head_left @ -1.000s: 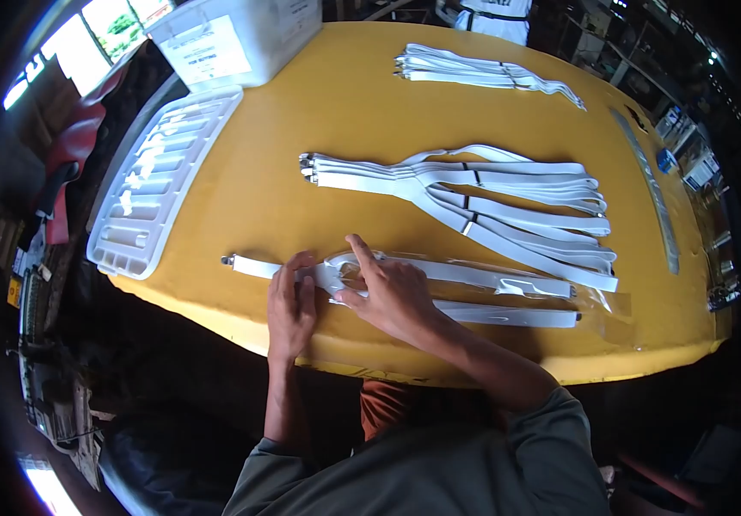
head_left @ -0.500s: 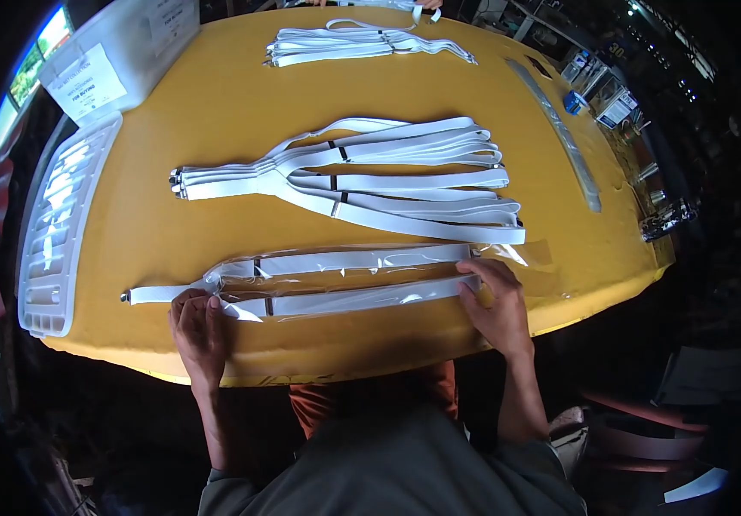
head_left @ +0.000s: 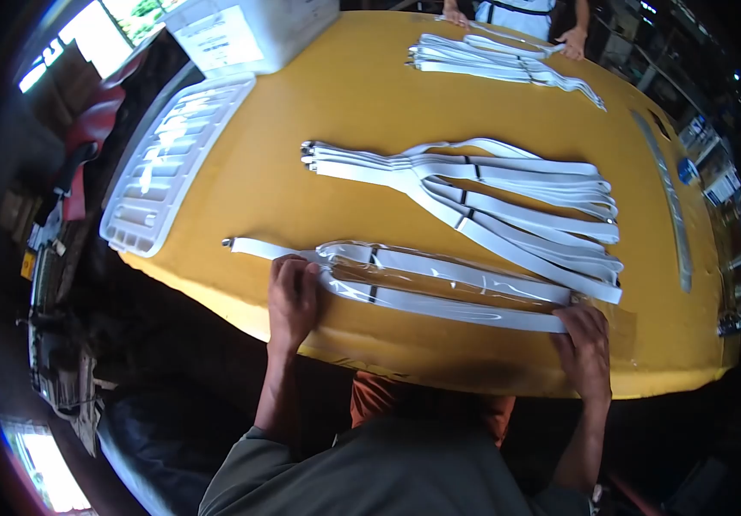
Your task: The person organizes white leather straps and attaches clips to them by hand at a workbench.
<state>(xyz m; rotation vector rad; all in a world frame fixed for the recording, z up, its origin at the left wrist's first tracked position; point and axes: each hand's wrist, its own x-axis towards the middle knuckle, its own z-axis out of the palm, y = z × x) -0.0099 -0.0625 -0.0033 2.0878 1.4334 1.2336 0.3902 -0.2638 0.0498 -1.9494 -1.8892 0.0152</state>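
Observation:
A pair of white elastic suspenders in a clear plastic sleeve [head_left: 439, 285] lies along the near edge of the yellow table [head_left: 301, 189]. My left hand [head_left: 292, 299] presses flat on the sleeve's left end, where one strap with a metal clip sticks out. My right hand [head_left: 585, 348] rests on the sleeve's right end, fingers on the plastic by the strap tips.
A fanned pile of loose white suspenders [head_left: 491, 198] lies mid-table. Another bundle [head_left: 499, 62] sits at the far edge, where another person's hands [head_left: 572, 39] touch it. A white plastic tray lid [head_left: 172, 159] and a white bin [head_left: 241, 30] are at left. A metal ruler [head_left: 671, 198] lies at right.
My right hand slid from the sleeve's left part along the straps to its right end. My left hand stayed on the left end. The camera view swung.

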